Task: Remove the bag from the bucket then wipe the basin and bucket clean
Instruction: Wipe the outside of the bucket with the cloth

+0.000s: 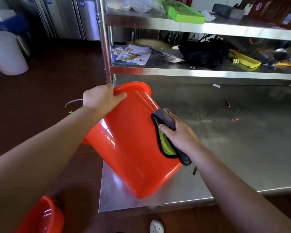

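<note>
**Steel table, bucket tipped on its near-left corner**

We grip the bucket (133,145) rim with our left hand (101,98); right hand (176,132) presses the cloth (165,142) flat on its right wall. Risk: only one edge is bearing, so a hard wipe could skid it off the table (233,148).

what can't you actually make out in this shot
- Inside of the orange bucket, head view: its mouth faces away, so any bag or dirt in it is hidden.
- Bucket wall under the cloth: covered by the cloth and the right hand.
- Orange basin: cut off by the bottom edge and the left arm.
- Printed papers on the shelf: text too small.
- Left hand: fingers hidden behind the rim.
</note>
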A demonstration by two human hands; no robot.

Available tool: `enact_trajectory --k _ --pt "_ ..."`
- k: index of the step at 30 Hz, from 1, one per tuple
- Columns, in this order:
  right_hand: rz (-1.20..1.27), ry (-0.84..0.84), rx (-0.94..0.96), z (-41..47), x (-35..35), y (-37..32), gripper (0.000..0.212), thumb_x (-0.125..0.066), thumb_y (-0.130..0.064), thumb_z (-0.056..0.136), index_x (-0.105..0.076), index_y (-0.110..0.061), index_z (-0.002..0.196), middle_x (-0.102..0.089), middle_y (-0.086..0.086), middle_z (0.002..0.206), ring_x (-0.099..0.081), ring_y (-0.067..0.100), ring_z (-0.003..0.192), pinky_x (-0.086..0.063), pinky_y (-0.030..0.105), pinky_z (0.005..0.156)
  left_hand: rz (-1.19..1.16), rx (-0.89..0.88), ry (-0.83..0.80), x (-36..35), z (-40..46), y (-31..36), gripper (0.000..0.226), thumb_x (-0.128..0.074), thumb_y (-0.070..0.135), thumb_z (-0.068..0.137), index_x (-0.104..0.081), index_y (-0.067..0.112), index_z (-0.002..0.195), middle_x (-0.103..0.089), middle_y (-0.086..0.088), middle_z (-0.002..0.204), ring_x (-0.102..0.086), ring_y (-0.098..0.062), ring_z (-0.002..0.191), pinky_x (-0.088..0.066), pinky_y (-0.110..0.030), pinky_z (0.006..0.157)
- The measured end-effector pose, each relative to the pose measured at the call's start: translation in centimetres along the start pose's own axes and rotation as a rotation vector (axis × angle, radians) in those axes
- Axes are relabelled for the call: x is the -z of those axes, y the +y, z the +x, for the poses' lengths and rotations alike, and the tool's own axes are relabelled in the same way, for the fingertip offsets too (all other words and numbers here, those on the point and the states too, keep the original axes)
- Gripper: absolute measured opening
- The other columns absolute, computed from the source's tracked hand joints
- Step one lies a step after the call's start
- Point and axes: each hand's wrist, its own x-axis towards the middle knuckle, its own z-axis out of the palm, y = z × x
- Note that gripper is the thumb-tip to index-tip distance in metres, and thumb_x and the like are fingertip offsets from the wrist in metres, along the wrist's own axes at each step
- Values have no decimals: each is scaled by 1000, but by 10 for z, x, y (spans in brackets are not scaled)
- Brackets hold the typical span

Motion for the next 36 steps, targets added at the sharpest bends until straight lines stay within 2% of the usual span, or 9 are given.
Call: enact_trajectory --k 2,6,10,13,17,23,28,33,36 --pt "-73 83 -7 -12 -5 1 59 -46 -67 76 -18 -66 129 -52 -27 126 -56 17 113 -46 31 78 10 -12 -8 -1 3 2 47 -40 68 82 -51 23 80 -55 3 73 -51 -22 70 -33 -30 59" --pt "-274 193 44 -35 -17 2 68 -45 -64 80 -28 -46 142 -33 -10 151 -37 21 135 -39 42 103 42 -53 -25 -2 12 7 50 -40 67 83 -54 19 85 -61 -4 84 -59 -28 81 -36 -32 63" --pt "-497 308 94 -64 -36 -8 67 -41 -63 80 -36 -39 142 -36 0 151 -33 30 137 -31 49 107 73 -102 -50 -5 22 13 54 -38 67 84 -56 17 89 -61 -5 89 -62 -31 90 -35 -32 64" --pt "-570 395 184 -86 -58 -16 65 -46 -61 79 -43 -35 139 -39 5 149 -33 37 136 -27 56 108 86 -139 -65 -6 27 17 51 -36 67 86 -50 18 80 -50 -1 74 -60 -30 83 -32 -32 61" --pt "-704 321 309 -100 -81 -23 66 -49 -57 79 -39 -35 140 -33 3 152 -26 39 140 -21 61 108 79 -160 -23 -8 26 17 53 -36 66 86 -48 16 75 -39 2 61 -48 -25 69 -30 -31 56" --pt "-769 196 343 -83 -80 -46 68 -42 -60 81 -33 -34 143 -30 3 153 -24 41 140 -24 62 106 39 -164 73 -8 16 -1 53 -38 68 82 -54 17 79 -45 0 63 -61 -32 74 -32 -29 57" --pt "-683 146 257 -36 -74 -78 76 -38 -66 79 -20 -37 147 -18 2 158 -16 40 142 -20 62 108 -30 -131 126 -10 -1 -28 50 -42 70 78 -48 21 71 -64 -11 72 -65 -34 74 -35 -30 57" --pt "-658 93 340 5 -76 -93 80 -37 -68 76 -14 -40 147 -11 0 159 -13 37 143 -19 59 109 -103 -27 154 -13 -24 -54 51 -46 67 78 -39 19 63 -58 -7 60 -62 -33 64 -27 -29 51" --pt "-642 103 388 20 -80 -98 80 -35 -69 73 -17 -41 147 -15 -1 159 -15 36 143 -22 58 109 -143 30 162 -15 -34 -65 49 -47 64 80 -44 18 64 -54 -2 56 -62 -33 64 -29 -29 51"
